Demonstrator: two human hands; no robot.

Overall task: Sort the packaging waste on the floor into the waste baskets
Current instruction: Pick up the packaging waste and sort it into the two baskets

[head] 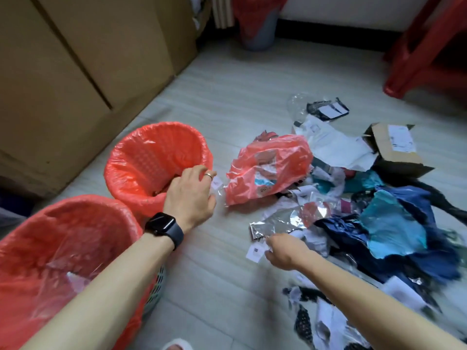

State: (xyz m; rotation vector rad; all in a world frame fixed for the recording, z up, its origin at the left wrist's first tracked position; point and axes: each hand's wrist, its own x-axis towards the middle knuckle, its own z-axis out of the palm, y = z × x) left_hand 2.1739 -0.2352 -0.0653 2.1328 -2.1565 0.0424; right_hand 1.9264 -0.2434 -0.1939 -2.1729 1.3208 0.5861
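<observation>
Two waste baskets lined with red bags stand on the floor at left: the far basket (156, 137) and the near basket (75, 208). My left hand (189, 195), with a watch and a ring, hovers by the far basket's near rim and holds the end of a clear plastic wrapper (218, 192) beside a red plastic bag (270, 168). My right hand (283, 251) pinches a silver foil packet (275, 222) at its lower edge, next to a small white label (256, 252). A heap of blue, teal and white packaging (389, 223) lies at right.
Large cardboard boxes (75, 72) line the left wall. An open small carton (396, 147) lies at the far right of the heap. A red plastic stool (424, 46) and a grey bin with a red bag (257, 24) stand at the back.
</observation>
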